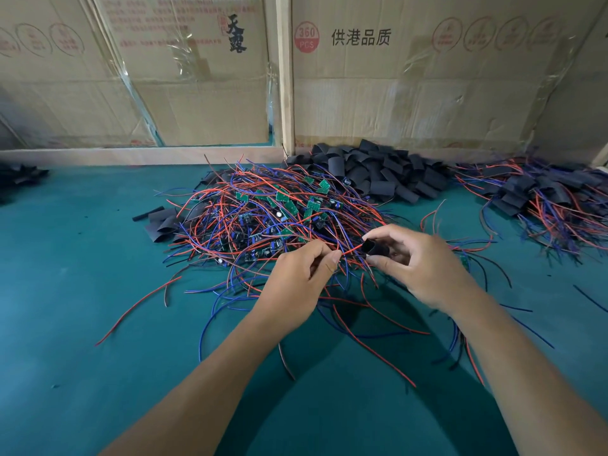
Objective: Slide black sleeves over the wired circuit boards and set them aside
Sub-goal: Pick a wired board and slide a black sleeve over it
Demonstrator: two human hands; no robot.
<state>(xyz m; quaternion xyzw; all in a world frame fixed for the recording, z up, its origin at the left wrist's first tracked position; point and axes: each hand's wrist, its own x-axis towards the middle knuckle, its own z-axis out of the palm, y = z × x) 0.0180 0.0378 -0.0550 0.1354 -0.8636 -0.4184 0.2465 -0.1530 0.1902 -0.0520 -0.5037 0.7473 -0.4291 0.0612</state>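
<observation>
On the green table (82,291), a few loose sleeves (163,223) lie left of the heap of wired boards (263,218) that fills the middle toward the far edge. Just in front of that heap the left hand (301,284) pinches a red wire (351,250) between thumb and forefinger, its end meeting the mouth of a black sleeve (375,249) that the right hand (418,261) pinches between thumb and curled fingers. Farther right, a sleeve pile (378,172) sits against the cardboard wall (427,93), and sleeved boards (543,199) lie by the far right corner.

Two bare forearms, no sleeves
</observation>
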